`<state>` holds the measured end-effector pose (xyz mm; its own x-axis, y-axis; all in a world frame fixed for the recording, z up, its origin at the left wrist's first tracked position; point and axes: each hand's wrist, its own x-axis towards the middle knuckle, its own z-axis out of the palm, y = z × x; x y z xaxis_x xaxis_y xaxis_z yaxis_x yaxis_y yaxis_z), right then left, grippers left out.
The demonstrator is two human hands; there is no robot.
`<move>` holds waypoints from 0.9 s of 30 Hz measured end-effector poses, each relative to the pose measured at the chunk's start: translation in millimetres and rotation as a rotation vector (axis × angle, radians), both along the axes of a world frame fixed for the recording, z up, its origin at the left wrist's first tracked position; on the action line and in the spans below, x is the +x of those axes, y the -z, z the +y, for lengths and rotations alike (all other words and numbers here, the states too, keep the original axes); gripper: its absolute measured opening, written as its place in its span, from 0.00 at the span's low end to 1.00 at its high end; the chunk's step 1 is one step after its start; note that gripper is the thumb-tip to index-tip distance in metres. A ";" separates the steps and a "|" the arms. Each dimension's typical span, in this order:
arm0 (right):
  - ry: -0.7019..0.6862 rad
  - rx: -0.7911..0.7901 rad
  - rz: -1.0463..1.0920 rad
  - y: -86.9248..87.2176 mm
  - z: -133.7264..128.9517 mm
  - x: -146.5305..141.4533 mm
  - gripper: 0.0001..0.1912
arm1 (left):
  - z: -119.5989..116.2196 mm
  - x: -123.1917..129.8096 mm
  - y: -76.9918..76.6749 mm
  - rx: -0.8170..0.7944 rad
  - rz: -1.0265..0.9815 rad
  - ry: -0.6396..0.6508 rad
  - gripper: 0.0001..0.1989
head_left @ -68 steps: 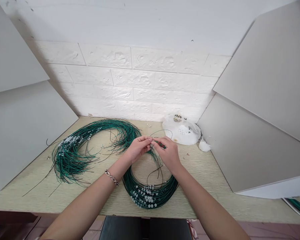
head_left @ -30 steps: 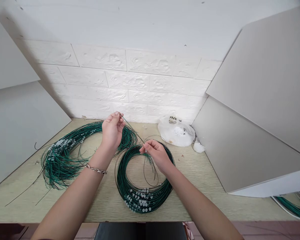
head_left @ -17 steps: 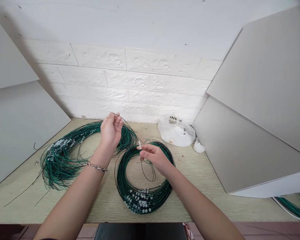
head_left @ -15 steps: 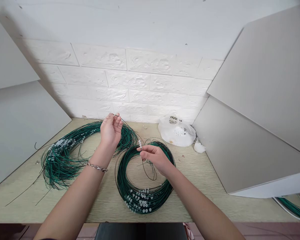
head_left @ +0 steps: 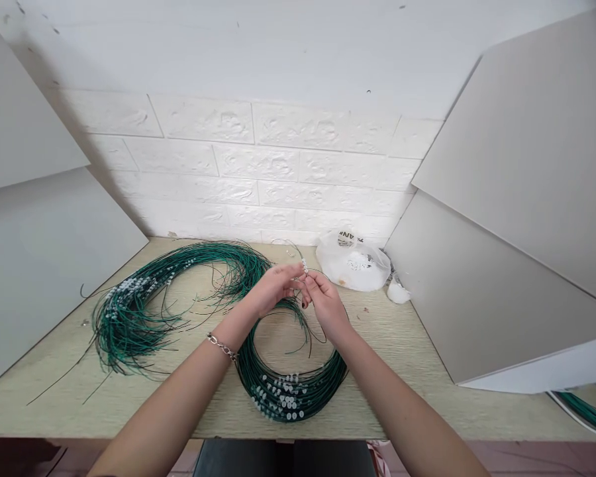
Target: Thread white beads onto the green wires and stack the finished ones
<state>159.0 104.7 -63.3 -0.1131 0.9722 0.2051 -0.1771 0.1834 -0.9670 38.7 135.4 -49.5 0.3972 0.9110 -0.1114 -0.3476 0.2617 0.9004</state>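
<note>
My right hand [head_left: 326, 303] pinches a thin dark wire that carries several small white beads [head_left: 304, 265] just above the fingertips. Against it, from the left, comes my left hand [head_left: 277, 287], its fingers bent around the same wire at the beads. Both hands are over the back of a round coil of dark green wires [head_left: 246, 368], whose front part bears many white beads [head_left: 288, 397]. To the left lies a curved bundle of green wires [head_left: 129, 318] with loose ends and rows of white beads.
A clear plastic bag [head_left: 352, 265] with small white pieces stands at the back right, near a small white lump [head_left: 398, 290]. Grey panels [head_left: 481, 285] flank the table [head_left: 179, 411] on both sides. More green wire [head_left: 589, 414] shows at the far right edge.
My left hand has come down and right from above the left bundle to the beads. My right hand has moved slightly right and up with the beaded wire.
</note>
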 end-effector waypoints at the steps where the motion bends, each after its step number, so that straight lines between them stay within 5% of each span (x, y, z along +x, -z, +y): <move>1: 0.003 0.002 -0.020 0.9 0.6 0.5 0.13 | -2.2 3.3 2.2 0.019 0.039 0.039 0.16; 7: 0.033 0.031 -0.258 10.2 6.4 3.4 0.13 | -4.0 6.1 8.7 0.125 0.109 -0.172 0.12; 20: -0.056 0.051 -0.403 11.7 4.2 5.2 0.11 | 6.5 -9.4 5.6 0.158 0.112 -0.356 0.12; 23: -0.089 0.027 -0.365 9.4 4.5 6.1 0.11 | 12.7 -20.7 7.0 0.284 0.307 -0.360 0.14; 27: -0.163 -0.031 -0.261 4.3 5.2 8.3 0.13 | 15.5 -34.8 6.1 0.699 0.687 -0.637 0.10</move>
